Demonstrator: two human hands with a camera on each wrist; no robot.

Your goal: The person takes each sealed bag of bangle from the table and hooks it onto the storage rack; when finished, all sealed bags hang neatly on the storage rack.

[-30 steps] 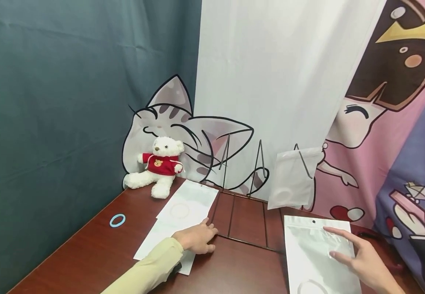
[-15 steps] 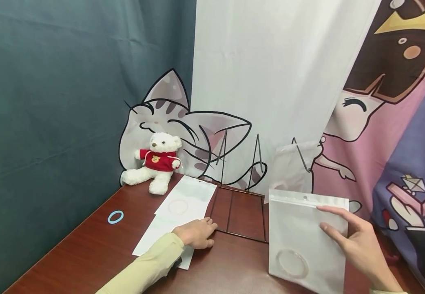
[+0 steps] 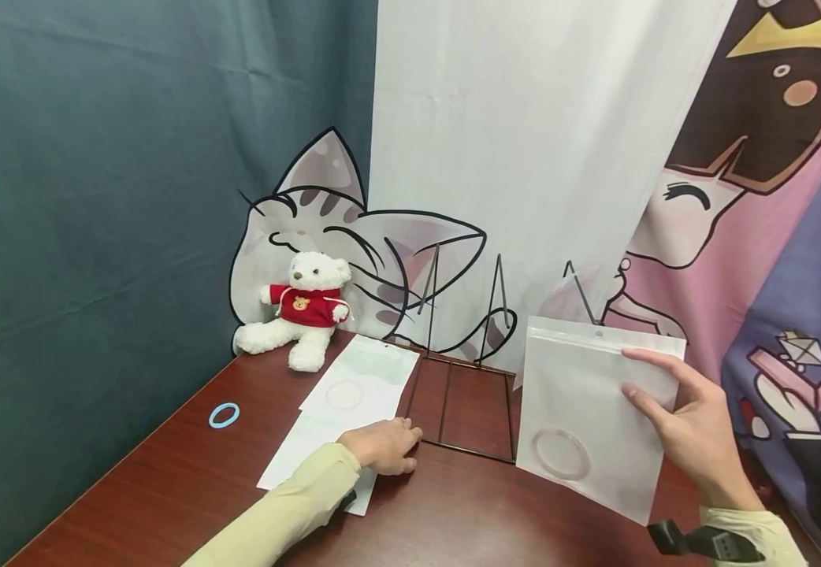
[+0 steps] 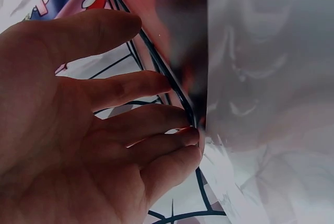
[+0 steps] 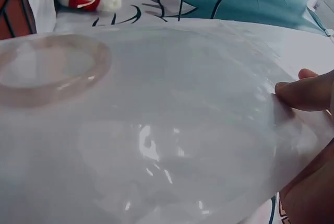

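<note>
The right hand [image 3: 690, 429] pinches a translucent zip bag [image 3: 595, 409] by its right side, thumb in front. The bag stands nearly upright, a pale ring [image 3: 561, 454] inside it and its holed top edge just below the right hook [image 3: 584, 293] of a black wire rack [image 3: 469, 454]. Whether hole and hook touch, I cannot tell. In the right wrist view the thumb [image 5: 305, 93] presses on the bag. The left hand [image 3: 382, 447] rests at the rack's left front corner; in the left wrist view its relaxed fingers [image 4: 141, 88] touch the black wire.
White bags [image 3: 361, 386] lie overlapping beneath the left forearm, one showing a ring. A blue ring [image 3: 224, 416] lies on the table at left. A white teddy bear [image 3: 307, 311] in red sits behind. Another bag [image 3: 566, 295] is at the right hook, mostly covered.
The right hand has raised its bag from the table at the right, up and leftward, so that it now covers most of the hanging bag. The left hand stays at the rack.
</note>
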